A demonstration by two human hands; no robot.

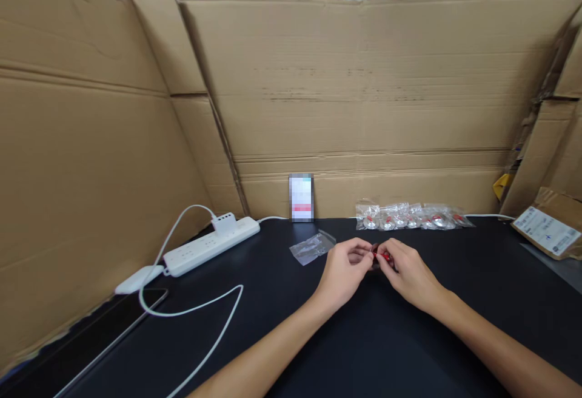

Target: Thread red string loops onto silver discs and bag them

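My left hand (pixel 346 267) and my right hand (pixel 406 269) meet above the black table, fingertips almost touching. Both are closed in a pinch on a small red item (pixel 385 256). Fingers cover most of it, so its kind cannot be made out; something dark and shiny shows beside the red. Just left of my left hand lies a crumpled clear plastic bag (pixel 311 247). Behind my right hand, a row of clear packets (pixel 411 217) holds several round silvery pieces with red parts.
A phone (pixel 301 199), its screen blurred, leans on the cardboard wall (pixel 364 94). To the left are a white power strip (pixel 211 245), a loose white cable (pixel 222 331) and a dark flat panel (pixel 104 331). A labelled brown package (pixel 552 225) lies at the right.
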